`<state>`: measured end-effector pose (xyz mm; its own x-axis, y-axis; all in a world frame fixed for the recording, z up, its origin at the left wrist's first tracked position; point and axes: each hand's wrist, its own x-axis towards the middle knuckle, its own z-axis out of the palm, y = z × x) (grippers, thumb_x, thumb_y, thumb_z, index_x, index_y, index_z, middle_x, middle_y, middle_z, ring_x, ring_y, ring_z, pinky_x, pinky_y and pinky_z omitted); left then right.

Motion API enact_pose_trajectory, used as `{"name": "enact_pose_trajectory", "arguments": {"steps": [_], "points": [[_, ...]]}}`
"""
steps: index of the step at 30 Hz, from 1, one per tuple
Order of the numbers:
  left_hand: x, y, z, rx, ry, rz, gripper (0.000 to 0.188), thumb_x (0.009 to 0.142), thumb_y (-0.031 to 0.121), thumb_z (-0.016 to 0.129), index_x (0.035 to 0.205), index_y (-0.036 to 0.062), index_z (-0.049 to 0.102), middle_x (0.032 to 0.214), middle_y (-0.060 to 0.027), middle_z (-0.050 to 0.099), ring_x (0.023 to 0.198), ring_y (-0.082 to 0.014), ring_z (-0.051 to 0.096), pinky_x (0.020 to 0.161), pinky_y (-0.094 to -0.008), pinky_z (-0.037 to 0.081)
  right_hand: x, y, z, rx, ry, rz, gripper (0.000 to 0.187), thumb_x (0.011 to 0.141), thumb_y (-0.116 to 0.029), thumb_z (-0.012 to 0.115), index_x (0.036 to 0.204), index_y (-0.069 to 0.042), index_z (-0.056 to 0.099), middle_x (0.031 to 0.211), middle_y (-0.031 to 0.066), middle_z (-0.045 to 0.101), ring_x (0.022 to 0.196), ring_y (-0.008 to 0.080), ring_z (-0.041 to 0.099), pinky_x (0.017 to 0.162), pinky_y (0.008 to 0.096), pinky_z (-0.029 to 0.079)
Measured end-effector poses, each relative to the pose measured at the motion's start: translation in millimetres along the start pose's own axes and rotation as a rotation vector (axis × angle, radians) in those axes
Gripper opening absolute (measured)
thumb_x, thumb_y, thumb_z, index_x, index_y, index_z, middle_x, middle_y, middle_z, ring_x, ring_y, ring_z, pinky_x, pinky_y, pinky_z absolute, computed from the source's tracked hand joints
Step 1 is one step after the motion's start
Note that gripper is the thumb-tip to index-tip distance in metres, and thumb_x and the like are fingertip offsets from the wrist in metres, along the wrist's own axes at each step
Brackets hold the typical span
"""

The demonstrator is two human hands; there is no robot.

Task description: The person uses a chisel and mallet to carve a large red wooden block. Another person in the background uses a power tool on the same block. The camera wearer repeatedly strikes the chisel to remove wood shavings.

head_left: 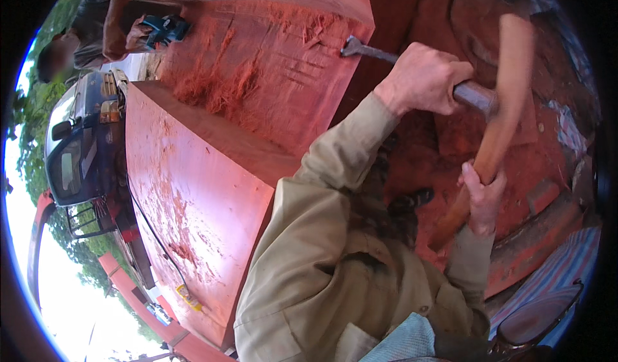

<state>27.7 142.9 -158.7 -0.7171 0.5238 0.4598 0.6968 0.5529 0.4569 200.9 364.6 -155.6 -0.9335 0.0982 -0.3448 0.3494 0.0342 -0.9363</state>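
Observation:
My left hand (425,79) is closed around a steel chisel (370,51). Its flat blade meets the edge of a large reddish wooden block (257,59), beside several short cut marks. The thick butt end of the chisel sticks out past my fist. Fingers wrapped, my right hand (483,194) grips a long, curved wooden club (496,133). The club's upper part lies at the chisel's butt; whether they touch, I cannot tell. Blur softens the club's upper end.
Red shavings (219,72) cover the block. A smooth reddish slab (199,201) carries a black cord with a yellow piece (188,296). At upper left, another person's hand (137,34) holds a blue-green power tool (166,30). A truck (80,149) stands behind; striped cloth (547,272) lies right.

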Motion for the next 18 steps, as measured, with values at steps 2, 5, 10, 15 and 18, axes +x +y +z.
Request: {"name": "enact_pose_trajectory", "arguments": {"steps": [2,5,10,15,18], "points": [[0,0,2,0.012,0.051,0.019,0.024,0.067,0.027,0.079,0.077,0.014,0.063,0.071,-0.0062,0.066,0.069,-0.0322,0.071,0.056,-0.0457,0.054,-3,5,-3,-0.062,0.011,-0.001,0.03,0.092,-0.007,0.077,0.116,0.0,0.06,0.087,0.0049,0.064,0.072,0.0134,0.063,0.067,0.031,0.053],[0,-1,9,0.042,0.038,0.027,0.023,0.067,0.027,0.079,0.078,0.0146,0.064,0.072,-0.0059,0.067,0.07,-0.0325,0.071,0.057,-0.0454,0.055,-7,12,-6,0.201,0.128,-0.057,0.026,0.094,-0.008,0.074,0.115,0.0,0.061,0.086,0.0066,0.064,0.075,0.0146,0.064,0.07,0.0318,0.054],[-5,-4,21,0.061,-0.001,0.042,0.023,0.066,0.026,0.08,0.08,0.0147,0.065,0.073,-0.0059,0.067,0.071,-0.0335,0.072,0.058,-0.0463,0.056,-7,17,-12,-0.073,-0.019,0.056,0.026,0.096,-0.009,0.074,0.117,0.002,0.061,0.094,0.0076,0.066,0.077,0.0171,0.065,0.076,0.0331,0.055],[-7,-8,30,0.099,-0.001,0.019,0.024,0.067,0.028,0.081,0.079,0.015,0.064,0.071,-0.005,0.066,0.069,-0.0315,0.071,0.056,-0.0467,0.055,-9,13,-16,0.043,0.152,0.092,0.031,0.094,-0.008,0.076,0.118,0.003,0.06,0.096,0.0076,0.067,0.077,0.0153,0.066,0.073,0.0334,0.056],[-8,-15,26,0.105,0.035,0.053,0.025,0.068,0.03,0.081,0.078,0.0151,0.064,0.07,-0.005,0.065,0.069,-0.0313,0.071,0.056,-0.0468,0.054,-9,18,-8,0.286,0.217,0.044,0.032,0.093,-0.008,0.077,0.119,0.002,0.061,0.096,0.0071,0.067,0.077,0.0149,0.065,0.071,0.033,0.056]]}}
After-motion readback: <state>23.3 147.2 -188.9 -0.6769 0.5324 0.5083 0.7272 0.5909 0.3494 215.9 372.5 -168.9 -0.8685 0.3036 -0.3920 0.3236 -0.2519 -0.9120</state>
